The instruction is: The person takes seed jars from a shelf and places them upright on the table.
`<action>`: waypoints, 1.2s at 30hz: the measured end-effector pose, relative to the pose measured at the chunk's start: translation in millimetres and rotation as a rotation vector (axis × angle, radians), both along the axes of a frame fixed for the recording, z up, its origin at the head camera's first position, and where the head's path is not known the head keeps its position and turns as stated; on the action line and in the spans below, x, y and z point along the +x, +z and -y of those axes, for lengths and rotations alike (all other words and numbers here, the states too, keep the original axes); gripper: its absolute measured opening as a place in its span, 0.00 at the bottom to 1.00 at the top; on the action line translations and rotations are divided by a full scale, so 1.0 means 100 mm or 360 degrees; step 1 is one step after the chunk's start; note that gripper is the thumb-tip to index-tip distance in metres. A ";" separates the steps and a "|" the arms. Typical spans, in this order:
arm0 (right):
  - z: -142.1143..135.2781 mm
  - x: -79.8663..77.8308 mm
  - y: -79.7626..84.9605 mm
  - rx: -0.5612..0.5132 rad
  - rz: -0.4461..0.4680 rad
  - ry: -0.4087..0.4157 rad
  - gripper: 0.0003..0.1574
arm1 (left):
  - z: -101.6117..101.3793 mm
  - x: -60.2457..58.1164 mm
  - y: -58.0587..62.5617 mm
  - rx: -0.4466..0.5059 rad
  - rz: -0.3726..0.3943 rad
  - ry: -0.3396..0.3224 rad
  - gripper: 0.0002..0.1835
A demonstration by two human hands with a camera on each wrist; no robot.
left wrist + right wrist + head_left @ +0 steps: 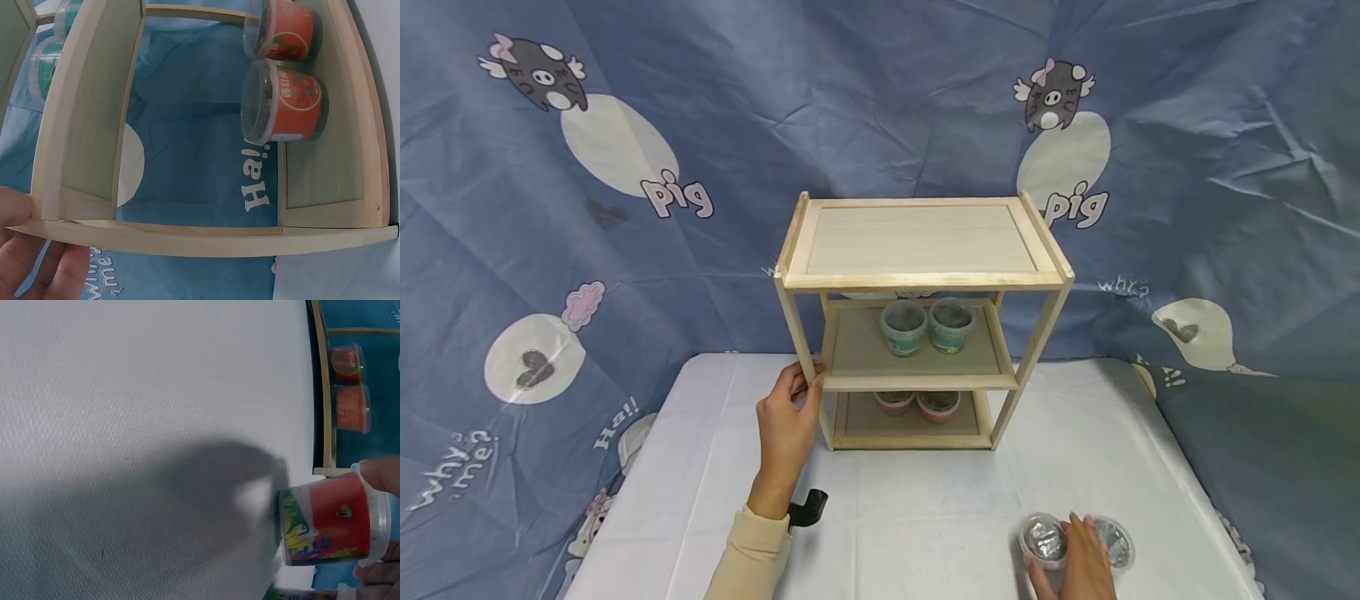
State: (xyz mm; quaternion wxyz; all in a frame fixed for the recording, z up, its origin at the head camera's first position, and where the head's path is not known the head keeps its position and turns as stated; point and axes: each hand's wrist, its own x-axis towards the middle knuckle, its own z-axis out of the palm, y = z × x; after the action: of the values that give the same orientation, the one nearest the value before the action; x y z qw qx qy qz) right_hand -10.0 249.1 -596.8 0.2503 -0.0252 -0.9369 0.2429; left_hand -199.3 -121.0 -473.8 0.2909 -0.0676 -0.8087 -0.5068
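We have the red tub [339, 515] on or just above the table [925, 533], its rim [379, 522] pinched by our right hand [1080, 562]; we judge it light, stiff, slippery, best held there. Our left hand [787, 422] grips the shelf [925, 242].

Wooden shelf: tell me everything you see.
The wooden shelf is pale and looks unpainted, with three tiers between corner posts. It stands upright on the white table. Its top has raised side rails; two green cups sit on the middle tier, two red cups on the bottom. The left hand grips its left front post.
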 end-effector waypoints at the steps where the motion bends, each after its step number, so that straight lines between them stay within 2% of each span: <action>1: 0.00 0.01 0.01 -0.0001 0.0022 -0.0009 0.49 | 0.00 0.00 0.00 0.0002 0.0002 -0.0005 0.14; 7: -0.01 0.05 0.02 -0.0005 0.0091 -0.0067 0.48 | 0.00 0.00 0.00 -0.0010 -0.0014 -0.0003 0.13; 23: -0.02 0.08 -0.05 -0.0029 -0.0041 -0.0069 0.46 | 0.00 -0.01 -0.01 0.0011 -0.0015 -0.0013 0.13; 36: -0.04 0.10 0.10 0.0056 0.0308 -0.0072 0.49 | 0.00 -0.01 -0.01 0.0020 -0.0007 -0.0016 0.12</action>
State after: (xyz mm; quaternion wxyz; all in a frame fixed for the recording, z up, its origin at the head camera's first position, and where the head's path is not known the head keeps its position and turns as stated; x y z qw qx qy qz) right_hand -0.3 253.0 -586.6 0.1646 -0.0653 -0.9600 0.2171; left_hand -200.2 -120.6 -475.0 0.2906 -0.0710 -0.8045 -0.5131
